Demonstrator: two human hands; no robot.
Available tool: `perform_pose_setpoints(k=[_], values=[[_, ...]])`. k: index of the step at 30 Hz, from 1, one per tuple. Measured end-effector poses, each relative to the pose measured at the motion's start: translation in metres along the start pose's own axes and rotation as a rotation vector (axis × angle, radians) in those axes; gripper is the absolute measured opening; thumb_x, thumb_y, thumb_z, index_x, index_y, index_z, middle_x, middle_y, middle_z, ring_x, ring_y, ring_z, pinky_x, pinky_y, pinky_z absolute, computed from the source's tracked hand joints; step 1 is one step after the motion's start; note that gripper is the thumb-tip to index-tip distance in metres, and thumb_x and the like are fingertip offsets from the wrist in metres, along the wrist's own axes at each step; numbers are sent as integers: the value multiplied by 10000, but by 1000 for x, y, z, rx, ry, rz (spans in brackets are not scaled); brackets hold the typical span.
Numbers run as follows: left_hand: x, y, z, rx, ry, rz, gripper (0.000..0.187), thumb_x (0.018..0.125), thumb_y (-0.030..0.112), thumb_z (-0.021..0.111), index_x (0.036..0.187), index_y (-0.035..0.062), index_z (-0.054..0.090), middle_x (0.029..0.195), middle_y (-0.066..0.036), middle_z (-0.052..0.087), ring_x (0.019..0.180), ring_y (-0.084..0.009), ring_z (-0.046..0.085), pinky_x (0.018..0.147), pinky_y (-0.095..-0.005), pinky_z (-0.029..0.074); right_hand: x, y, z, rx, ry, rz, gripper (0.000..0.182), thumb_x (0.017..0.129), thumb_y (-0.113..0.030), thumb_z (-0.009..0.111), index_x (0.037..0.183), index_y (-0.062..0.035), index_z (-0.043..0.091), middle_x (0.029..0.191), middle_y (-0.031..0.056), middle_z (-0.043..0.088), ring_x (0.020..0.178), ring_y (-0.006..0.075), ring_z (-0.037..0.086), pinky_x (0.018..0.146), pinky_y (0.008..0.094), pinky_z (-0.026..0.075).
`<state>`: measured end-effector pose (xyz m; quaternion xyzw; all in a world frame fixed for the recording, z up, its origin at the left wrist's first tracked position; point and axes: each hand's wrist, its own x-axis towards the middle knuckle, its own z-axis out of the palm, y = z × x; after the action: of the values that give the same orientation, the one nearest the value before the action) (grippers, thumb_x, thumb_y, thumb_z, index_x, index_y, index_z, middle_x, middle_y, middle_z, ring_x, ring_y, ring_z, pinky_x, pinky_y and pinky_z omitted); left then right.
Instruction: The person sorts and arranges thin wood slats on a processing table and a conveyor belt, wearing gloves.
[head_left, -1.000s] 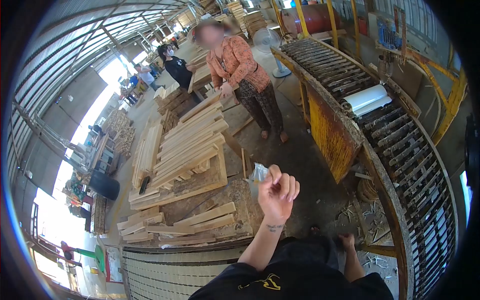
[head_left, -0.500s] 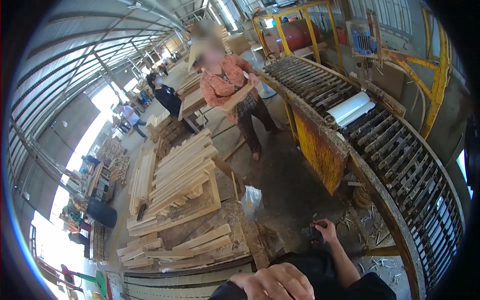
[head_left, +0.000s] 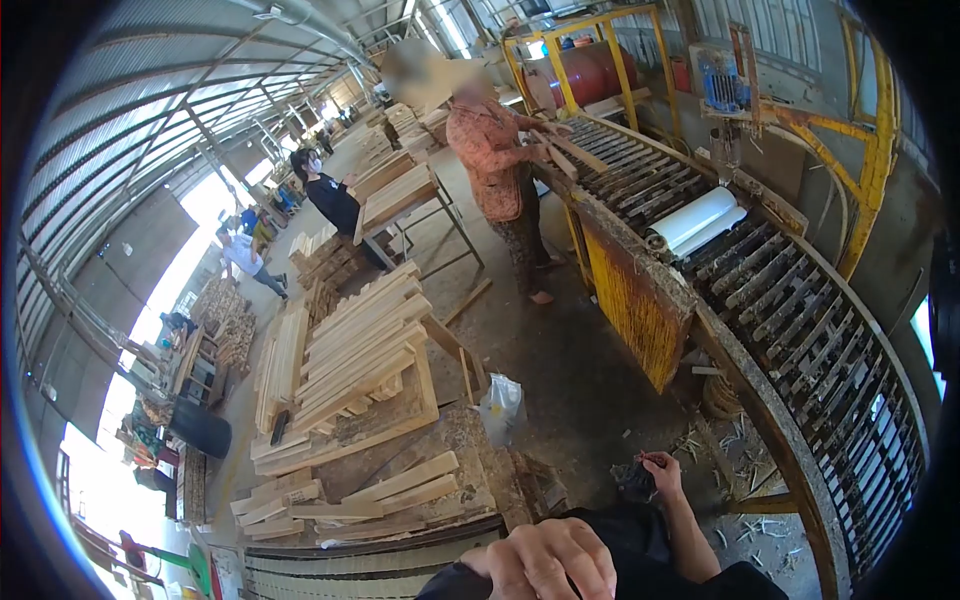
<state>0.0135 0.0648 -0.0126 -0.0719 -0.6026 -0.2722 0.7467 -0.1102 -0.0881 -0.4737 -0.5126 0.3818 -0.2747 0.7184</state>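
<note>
At the bottom middle, my left hand (head_left: 550, 560) is held across my body with its knuckles up and fingers curled; its fingertips are hidden, and I cannot tell what is under them. My right hand (head_left: 664, 476) hangs lower right beside my dark clothing, fingers closed round a small dark red thing (head_left: 652, 461). A dark, crumpled-looking shape (head_left: 634, 482) shows just left of that hand. Nearest my left hand is a worktable (head_left: 480, 480) with short wooden strips (head_left: 405, 487) and a stack of longer wooden slats (head_left: 350, 355). A clear plastic bag (head_left: 502, 408) hangs at its edge.
A roller conveyor (head_left: 760, 400) curves along the right, bearing a white roll (head_left: 697, 222). At its far end a co-worker (head_left: 490, 160) holds wooden pieces (head_left: 578, 152) over it. Another person (head_left: 335, 200) stands by a table of boards (head_left: 397, 199). Wood scraps (head_left: 770, 540) litter the floor.
The co-worker in the patterned shirt has turned and stepped right to the conveyor, bringing wooden pieces over its edge. My right hand has shifted slightly down and right; my left hand barely moves.
</note>
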Motion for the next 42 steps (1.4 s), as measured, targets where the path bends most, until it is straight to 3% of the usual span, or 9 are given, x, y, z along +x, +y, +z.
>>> perform_pose_setpoints(k=[4,13,20,25,36,39,41,42], values=[[0,-3,14,-47,162,-34,266,968,223,674,1164,58,746,1135,-165,742,934,-320,748,750,-359,616,5,1,-3,2,21,-3,205,871,-45,697,1056,43,681,1013,118,754,966,172,698,904,307,531],[3,-5,15,-84,211,-31,245,950,163,697,1168,58,739,1047,-161,758,851,-291,753,696,-334,622,1,-7,6,5,10,-10,199,880,-32,684,1064,41,682,1026,110,754,967,168,696,906,305,528],[19,2,4,112,139,59,291,923,71,723,1214,81,720,955,-128,766,795,-235,741,680,-300,613,-3,-9,9,13,-26,-8,202,879,-34,689,1063,47,679,1020,114,753,955,178,700,900,307,530],[24,22,8,236,101,-1,548,927,59,695,1447,122,537,932,-138,763,795,-229,740,682,-303,622,0,-11,9,15,-18,6,199,884,-40,688,1065,41,680,1034,123,747,988,183,694,923,307,518],[21,25,8,280,37,91,574,963,-20,601,1490,182,495,973,-177,746,832,-272,734,735,-376,649,2,8,1,-30,-28,-35,194,886,-39,701,1062,42,696,1035,118,752,998,182,690,906,321,526],[19,17,3,300,-12,202,556,984,114,623,1511,178,461,958,-199,740,816,-273,728,705,-378,645,1,8,0,-37,-15,-7,199,879,-46,710,1054,47,696,1037,121,752,1001,179,688,912,319,524],[17,13,6,313,117,176,393,974,156,644,1336,141,492,919,-189,731,776,-278,719,675,-389,633,1,9,2,-11,-16,-1,201,883,-50,711,1056,49,692,1050,123,748,1006,177,685,920,320,521],[13,14,18,317,276,96,219,956,124,646,1148,108,543,885,-167,725,745,-282,713,659,-400,623,5,12,5,23,-21,-8,201,889,-52,710,1062,49,689,1061,123,746,1009,175,684,923,321,520]])
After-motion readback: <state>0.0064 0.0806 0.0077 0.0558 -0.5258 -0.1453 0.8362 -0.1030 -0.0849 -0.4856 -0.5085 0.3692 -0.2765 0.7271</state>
